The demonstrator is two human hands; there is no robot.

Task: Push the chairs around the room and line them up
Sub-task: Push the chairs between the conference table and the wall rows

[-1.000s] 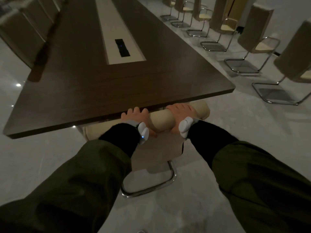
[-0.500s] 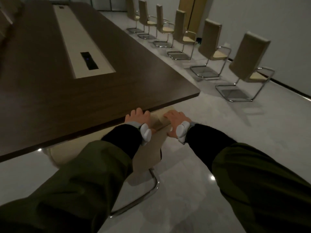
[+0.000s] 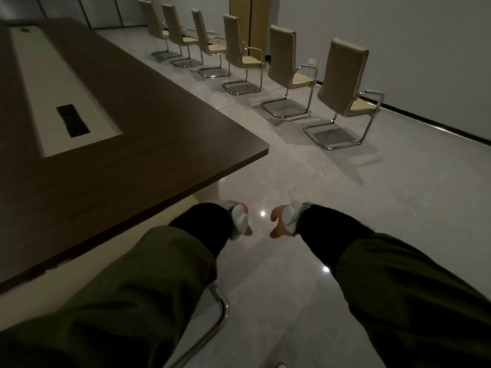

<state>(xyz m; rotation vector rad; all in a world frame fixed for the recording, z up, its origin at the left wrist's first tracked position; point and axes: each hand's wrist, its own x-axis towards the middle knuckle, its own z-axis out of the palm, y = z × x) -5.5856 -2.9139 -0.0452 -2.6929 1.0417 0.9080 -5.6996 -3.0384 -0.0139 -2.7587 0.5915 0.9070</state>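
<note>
My left hand [image 3: 246, 228] and my right hand [image 3: 276, 222] hang above the floor, a little apart, fingers loosely curled and holding nothing. The beige chair I was pushing stands tucked under the end of the dark wooden table [image 3: 148, 134]; only its chrome base [image 3: 222, 312] shows below my left sleeve. Along the right wall stands a row of several beige chairs with chrome frames, the nearest [image 3: 345, 75] followed by another [image 3: 283, 57], all facing the wall.
The table's corner [image 3: 261, 150] juts out just left of my hands. Pale glossy floor [image 3: 332, 208] stretches between the table and the chair row. A wooden door [image 3: 240, 11] is at the back.
Both hands have let go of the chair's backrest and dropped away from it. The view has swung right, so the tucked chair is now mostly hidden under my left arm.
</note>
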